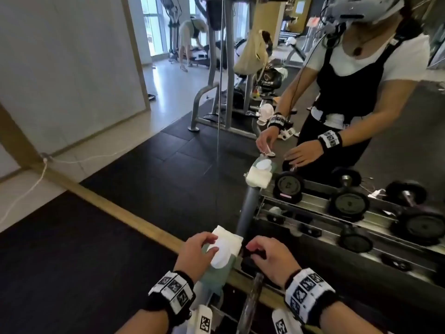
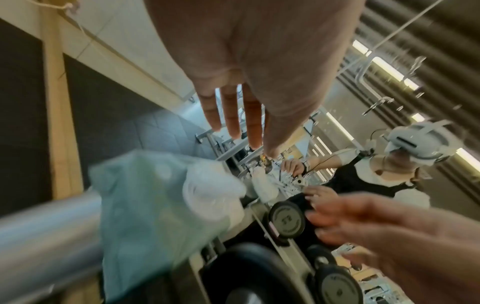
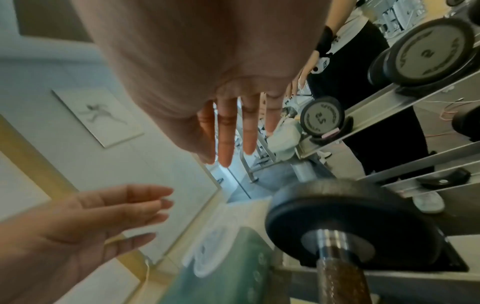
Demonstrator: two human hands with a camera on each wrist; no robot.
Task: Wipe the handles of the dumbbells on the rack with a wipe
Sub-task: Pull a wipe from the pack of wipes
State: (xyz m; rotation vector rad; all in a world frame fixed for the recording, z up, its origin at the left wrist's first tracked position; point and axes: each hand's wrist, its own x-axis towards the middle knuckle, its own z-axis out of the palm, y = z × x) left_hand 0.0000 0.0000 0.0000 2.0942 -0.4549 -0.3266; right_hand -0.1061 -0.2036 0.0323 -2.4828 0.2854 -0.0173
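Observation:
A green pack of wipes with a white lid lies on the rack's left end, right against the mirror. My left hand hovers over the lid, its fingers straight and holding nothing. Right of the pack lies a dumbbell with a knurled metal handle and a black end plate. My right hand is above that plate, its fingers extended and apart from it. No loose wipe shows in either hand.
A wood-framed mirror stands directly behind the rack and reflects me, the rack shelves and several black dumbbells. Gym machines and another person show deep in the reflection. The grey rack tube runs under the pack.

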